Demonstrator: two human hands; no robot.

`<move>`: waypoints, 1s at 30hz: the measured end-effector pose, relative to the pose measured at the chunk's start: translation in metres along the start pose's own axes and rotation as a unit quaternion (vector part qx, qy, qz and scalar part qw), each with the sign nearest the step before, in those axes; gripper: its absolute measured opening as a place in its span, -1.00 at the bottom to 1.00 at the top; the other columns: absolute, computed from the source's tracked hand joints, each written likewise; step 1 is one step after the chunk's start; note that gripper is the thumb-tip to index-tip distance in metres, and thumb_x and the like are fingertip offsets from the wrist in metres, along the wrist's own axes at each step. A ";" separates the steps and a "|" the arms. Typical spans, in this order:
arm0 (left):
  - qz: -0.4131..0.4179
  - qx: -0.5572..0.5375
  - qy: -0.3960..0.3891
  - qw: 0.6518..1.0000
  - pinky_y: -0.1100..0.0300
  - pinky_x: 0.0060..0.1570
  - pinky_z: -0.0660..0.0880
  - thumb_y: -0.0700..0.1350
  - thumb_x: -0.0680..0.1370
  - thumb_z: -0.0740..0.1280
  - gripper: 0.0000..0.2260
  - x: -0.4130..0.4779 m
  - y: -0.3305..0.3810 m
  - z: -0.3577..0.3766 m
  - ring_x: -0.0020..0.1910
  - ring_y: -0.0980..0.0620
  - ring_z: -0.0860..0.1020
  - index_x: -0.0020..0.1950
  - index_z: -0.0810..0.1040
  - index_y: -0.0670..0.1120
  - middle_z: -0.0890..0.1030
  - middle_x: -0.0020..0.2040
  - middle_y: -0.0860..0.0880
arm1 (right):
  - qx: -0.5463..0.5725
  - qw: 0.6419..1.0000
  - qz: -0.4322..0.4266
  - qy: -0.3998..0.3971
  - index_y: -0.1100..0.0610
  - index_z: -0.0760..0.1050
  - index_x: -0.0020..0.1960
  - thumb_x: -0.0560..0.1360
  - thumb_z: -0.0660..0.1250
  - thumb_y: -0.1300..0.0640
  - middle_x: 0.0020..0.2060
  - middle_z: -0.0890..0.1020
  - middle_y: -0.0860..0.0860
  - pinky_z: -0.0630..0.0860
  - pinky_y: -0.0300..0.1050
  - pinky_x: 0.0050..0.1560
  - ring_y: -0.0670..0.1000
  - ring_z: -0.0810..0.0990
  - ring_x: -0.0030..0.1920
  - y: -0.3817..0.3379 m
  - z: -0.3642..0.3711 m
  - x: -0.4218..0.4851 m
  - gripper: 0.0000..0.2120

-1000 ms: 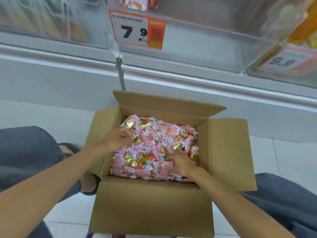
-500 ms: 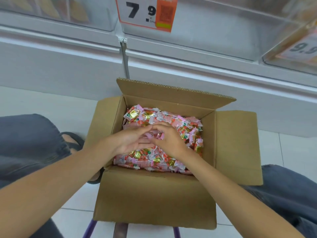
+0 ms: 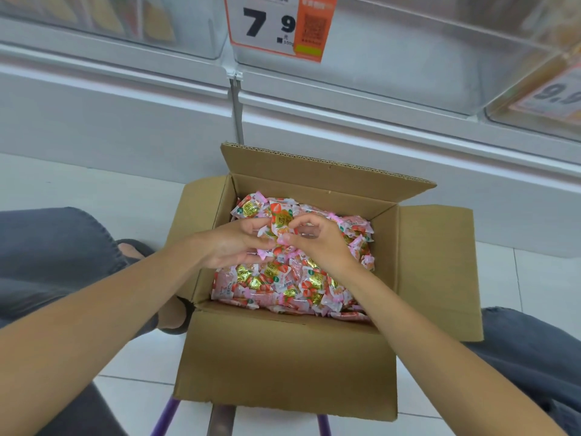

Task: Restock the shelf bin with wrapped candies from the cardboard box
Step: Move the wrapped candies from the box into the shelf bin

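An open cardboard box [image 3: 283, 357] sits in front of me, filled with pink, red and gold wrapped candies [image 3: 283, 284]. My left hand [image 3: 232, 243] and my right hand [image 3: 317, 243] meet over the middle of the pile and together hold a small bunch of candies [image 3: 279, 228] lifted just above the rest, fingers curled round the wrappers. The clear shelf bin [image 3: 393, 64] hangs above the box with a 7.9 price tag [image 3: 276, 26] on its front.
Other clear bins stand to the left [image 3: 110, 23] and right [image 3: 540, 96] on the white shelf. The box's flaps stick out to the back and right [image 3: 440, 272]. My knees in grey trousers flank the box; a purple-legged stool [image 3: 220, 420] is under it.
Both hands came from the sides of the pile to its middle, closed together on a bunch of candies and raised it slightly. The view tilted a little down and closer.
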State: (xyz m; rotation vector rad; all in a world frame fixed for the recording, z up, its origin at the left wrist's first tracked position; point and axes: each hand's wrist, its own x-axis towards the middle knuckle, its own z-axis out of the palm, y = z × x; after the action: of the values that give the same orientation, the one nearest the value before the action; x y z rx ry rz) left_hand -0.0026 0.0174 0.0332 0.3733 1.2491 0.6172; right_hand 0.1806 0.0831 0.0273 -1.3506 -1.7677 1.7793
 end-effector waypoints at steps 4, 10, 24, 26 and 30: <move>0.026 0.067 -0.019 0.997 0.17 0.09 0.58 -0.34 0.57 0.33 -0.40 -0.004 0.012 -0.006 0.07 0.12 0.58 0.54 0.27 0.04 0.28 0.54 -0.07 | 0.062 0.996 0.046 0.055 0.09 0.45 0.11 0.41 0.50 0.32 -0.06 0.60 0.01 0.58 -0.09 0.00 0.00 0.60 -0.06 -0.006 -0.003 0.003 -0.64; 0.164 0.379 0.214 0.885 0.11 -0.03 0.56 -0.20 0.46 0.49 -0.72 -0.001 0.014 -0.033 0.05 -0.06 0.61 0.10 0.52 -0.05 0.62 0.08 -0.08 | -0.062 0.998 -0.020 0.021 0.04 0.61 0.10 0.49 0.43 0.28 0.00 0.68 0.03 0.56 -0.15 0.00 0.09 0.62 -0.12 -0.026 -0.037 0.007 -0.76; 0.052 0.170 0.016 0.984 -0.01 0.28 0.48 -0.05 0.47 0.48 -0.51 -0.002 0.005 -0.009 0.20 0.04 0.61 0.38 0.47 -0.05 0.55 0.30 0.00 | 0.037 0.999 -0.020 0.017 0.07 0.61 0.07 0.44 0.50 0.11 -0.01 0.66 0.04 0.58 -0.19 -0.04 -0.06 0.63 -0.10 -0.015 0.000 0.009 -0.78; 0.053 0.119 0.050 0.990 -0.12 0.26 0.51 -0.21 0.50 0.46 -0.48 0.004 -0.004 -0.016 0.23 -0.02 0.59 0.43 0.41 -0.07 0.50 0.38 0.00 | -0.014 0.999 -0.013 0.034 0.07 0.60 0.14 0.52 0.40 -0.01 0.01 0.64 -0.02 0.54 -0.23 0.00 -0.11 0.61 -0.06 0.008 0.006 0.015 -0.75; 0.029 0.000 0.078 0.997 0.09 -0.01 0.63 -0.30 0.55 0.37 -0.37 0.004 -0.015 -0.025 0.25 -0.02 0.55 0.54 0.22 0.03 0.34 0.49 -0.02 | -0.219 0.974 0.004 -0.057 0.22 0.59 0.19 0.62 0.25 -0.03 0.01 0.66 0.02 0.44 -0.24 -0.13 -0.02 0.59 -0.06 0.066 0.034 0.018 -0.65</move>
State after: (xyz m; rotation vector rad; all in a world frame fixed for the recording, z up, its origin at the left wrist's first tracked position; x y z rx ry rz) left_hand -0.0224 0.0061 0.0141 0.3675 1.3898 0.7073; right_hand 0.1712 0.0619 -0.0462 -1.4302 -2.3204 1.5517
